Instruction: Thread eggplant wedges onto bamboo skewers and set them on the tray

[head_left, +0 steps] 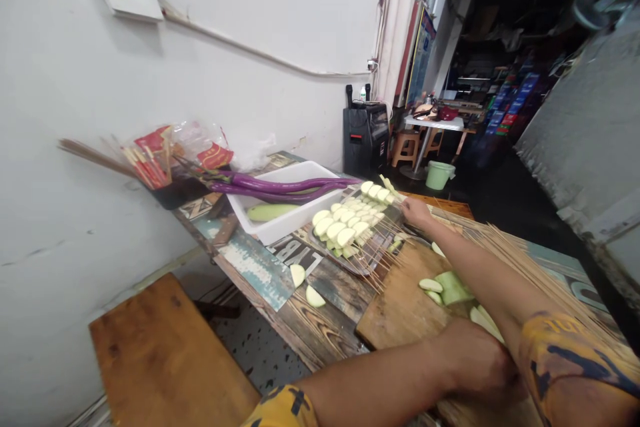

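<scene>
My right hand (417, 213) reaches far forward to the metal tray (367, 263). It is closed on a bamboo skewer threaded with pale eggplant slices (383, 192), held over the tray's far end. Several loaded skewers (345, 223) lie across the tray. My left hand (475, 360) rests on the wooden cutting board (400, 307) near me, with its fingers hidden behind my right forearm. Cut eggplant pieces (450, 288) lie on the board between my arms.
A white tub (280, 225) holds long purple eggplants (280, 185) and a peeled one. A bundle of bare skewers (530, 260) fans across the table's right side. Two slices (306, 285) lie loose on the table. A wooden bench (165, 353) stands at the lower left, against the wall.
</scene>
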A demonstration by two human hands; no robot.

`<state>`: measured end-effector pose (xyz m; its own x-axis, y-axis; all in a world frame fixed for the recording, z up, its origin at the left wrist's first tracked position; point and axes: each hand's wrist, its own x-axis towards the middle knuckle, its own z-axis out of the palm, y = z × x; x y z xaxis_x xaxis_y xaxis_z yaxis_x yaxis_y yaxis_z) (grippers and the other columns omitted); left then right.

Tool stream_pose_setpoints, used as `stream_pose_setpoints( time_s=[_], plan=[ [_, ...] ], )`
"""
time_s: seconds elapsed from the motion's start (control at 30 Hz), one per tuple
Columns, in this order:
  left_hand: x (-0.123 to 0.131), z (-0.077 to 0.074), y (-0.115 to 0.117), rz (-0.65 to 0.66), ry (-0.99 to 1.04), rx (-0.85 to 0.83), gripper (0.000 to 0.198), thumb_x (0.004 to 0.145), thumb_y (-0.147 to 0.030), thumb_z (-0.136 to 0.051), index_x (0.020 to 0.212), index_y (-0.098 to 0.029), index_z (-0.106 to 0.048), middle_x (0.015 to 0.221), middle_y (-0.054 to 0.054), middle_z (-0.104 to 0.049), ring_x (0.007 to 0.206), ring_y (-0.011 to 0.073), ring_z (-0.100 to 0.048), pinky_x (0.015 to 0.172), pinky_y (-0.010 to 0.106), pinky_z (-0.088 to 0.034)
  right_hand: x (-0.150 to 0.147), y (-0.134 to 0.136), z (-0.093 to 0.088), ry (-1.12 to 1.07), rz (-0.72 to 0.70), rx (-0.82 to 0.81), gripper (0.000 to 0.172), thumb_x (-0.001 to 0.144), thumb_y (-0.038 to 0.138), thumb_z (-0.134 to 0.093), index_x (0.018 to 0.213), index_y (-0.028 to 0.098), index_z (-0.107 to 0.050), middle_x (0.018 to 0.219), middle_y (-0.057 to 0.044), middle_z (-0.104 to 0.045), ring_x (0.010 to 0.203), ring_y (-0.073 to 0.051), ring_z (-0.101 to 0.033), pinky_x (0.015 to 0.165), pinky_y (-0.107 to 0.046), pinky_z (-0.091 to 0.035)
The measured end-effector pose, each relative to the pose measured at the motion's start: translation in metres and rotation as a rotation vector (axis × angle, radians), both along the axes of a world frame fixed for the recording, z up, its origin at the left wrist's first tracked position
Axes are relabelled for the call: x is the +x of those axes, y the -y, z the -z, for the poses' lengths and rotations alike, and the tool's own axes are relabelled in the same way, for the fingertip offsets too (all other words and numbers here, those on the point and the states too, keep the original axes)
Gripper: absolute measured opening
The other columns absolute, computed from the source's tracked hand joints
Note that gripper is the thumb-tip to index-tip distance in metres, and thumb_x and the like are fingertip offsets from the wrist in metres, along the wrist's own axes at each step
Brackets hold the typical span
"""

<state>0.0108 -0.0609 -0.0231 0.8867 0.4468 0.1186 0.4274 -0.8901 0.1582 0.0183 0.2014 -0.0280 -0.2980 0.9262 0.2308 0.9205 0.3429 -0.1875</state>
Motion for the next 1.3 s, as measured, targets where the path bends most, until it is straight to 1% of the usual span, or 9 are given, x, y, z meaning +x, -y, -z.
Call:
stream_pose_setpoints(
  time_s=[0.13, 0.23, 0.37, 0.47, 0.67, 0.83, 1.03, 1.13, 1.3],
  plan=[
    [-0.003, -0.006, 0.000, 0.043, -0.061, -0.002, 0.023, 0.080, -0.028, -0.046, 0.072, -0.015, -0.064, 0.070, 0.003, -0.068, 0.073, 0.0175, -0.061, 0.053, 0.026, -0.041, 0.002, 0.000, 0.005, 0.009, -0.029, 0.037, 0.022, 0.081, 0.021, -0.048, 0.078, 0.014, -0.068, 0.083, -0.008, -0.066, 0.078, -0.017, -0.055, 0.065, -0.023, -0.034],
    [-0.001, 0.000, 0.000, 0.000, -0.004, -0.003, 0.021, 0.078, -0.029, -0.048, 0.072, -0.016, -0.063, 0.073, 0.002, -0.068, 0.075, 0.0178, -0.062, 0.053, 0.025, -0.040, 0.002, 0.000, 0.005, 0.010, -0.053, 0.081, 0.026, 0.082, 0.021, -0.044, 0.079, 0.013, -0.068, 0.089, -0.010, -0.064, 0.085, -0.018, -0.054, 0.072, -0.023, -0.035],
    [0.003, 0.010, -0.001, -0.017, 0.047, 0.003, 0.033, 0.083, -0.036, -0.041, 0.073, -0.015, -0.064, 0.074, 0.003, -0.069, 0.072, 0.0178, -0.063, 0.049, 0.026, -0.036, -0.001, 0.005, 0.003, 0.019, -0.076, 0.113, 0.029, 0.084, 0.019, -0.040, 0.084, 0.012, -0.068, 0.093, -0.011, -0.061, 0.092, -0.018, -0.051, 0.077, -0.024, -0.034],
    [0.003, 0.010, -0.002, 0.001, 0.055, 0.020, 0.043, 0.087, -0.041, -0.033, 0.074, -0.015, -0.064, 0.073, 0.003, -0.069, 0.071, 0.0171, -0.062, 0.047, 0.026, -0.035, -0.008, 0.014, 0.004, 0.034, -0.087, 0.097, 0.030, 0.085, 0.020, -0.039, 0.084, 0.013, -0.068, 0.092, -0.011, -0.060, 0.089, -0.018, -0.051, 0.076, -0.024, -0.034],
    [0.000, 0.004, -0.001, 0.020, 0.065, 0.015, 0.039, 0.086, -0.037, -0.034, 0.078, -0.014, -0.065, 0.074, 0.005, -0.069, 0.071, 0.0178, -0.062, 0.050, 0.027, -0.036, -0.014, 0.029, 0.003, 0.055, -0.129, 0.034, 0.027, 0.085, 0.028, -0.045, 0.096, 0.017, -0.067, 0.094, -0.009, -0.061, 0.087, -0.017, -0.052, 0.073, -0.023, -0.033],
    [0.003, 0.006, 0.001, -0.027, 0.069, -0.019, 0.042, 0.085, -0.040, -0.033, 0.076, -0.014, -0.065, 0.076, 0.005, -0.069, 0.070, 0.0159, -0.062, 0.046, 0.026, -0.034, -0.008, 0.025, -0.007, 0.061, -0.149, 0.005, 0.029, 0.086, 0.030, -0.043, 0.087, 0.018, -0.069, 0.090, -0.006, -0.064, 0.086, -0.016, -0.053, 0.070, -0.021, -0.033],
    [0.002, 0.006, 0.000, -0.019, 0.052, -0.027, 0.038, 0.084, -0.036, -0.034, 0.077, -0.015, -0.065, 0.076, 0.004, -0.069, 0.069, 0.0155, -0.062, 0.046, 0.025, -0.033, -0.014, 0.026, -0.007, 0.054, -0.085, 0.013, 0.033, 0.086, 0.034, -0.043, 0.079, 0.016, -0.070, 0.083, -0.007, -0.066, 0.075, -0.015, -0.054, 0.061, -0.022, -0.031],
    [0.000, 0.003, -0.001, -0.005, 0.015, -0.034, 0.037, 0.084, -0.035, -0.036, 0.075, -0.015, -0.065, 0.074, 0.004, -0.069, 0.071, 0.0165, -0.062, 0.047, 0.025, -0.034, -0.018, 0.028, -0.005, 0.039, -0.067, 0.034, 0.032, 0.084, 0.037, -0.046, 0.079, 0.017, -0.070, 0.085, -0.007, -0.066, 0.077, -0.016, -0.054, 0.061, -0.023, -0.031],
    [-0.003, -0.007, 0.001, 0.011, -0.046, -0.046, 0.027, 0.082, -0.031, -0.044, 0.080, -0.014, -0.065, 0.078, 0.004, -0.069, 0.076, 0.0176, -0.061, 0.052, 0.024, -0.038, -0.024, 0.025, -0.002, 0.007, 0.029, 0.069, 0.032, 0.084, 0.030, -0.043, 0.080, 0.013, -0.070, 0.088, -0.011, -0.067, 0.082, -0.018, -0.056, 0.065, -0.024, -0.033]
  ],
)
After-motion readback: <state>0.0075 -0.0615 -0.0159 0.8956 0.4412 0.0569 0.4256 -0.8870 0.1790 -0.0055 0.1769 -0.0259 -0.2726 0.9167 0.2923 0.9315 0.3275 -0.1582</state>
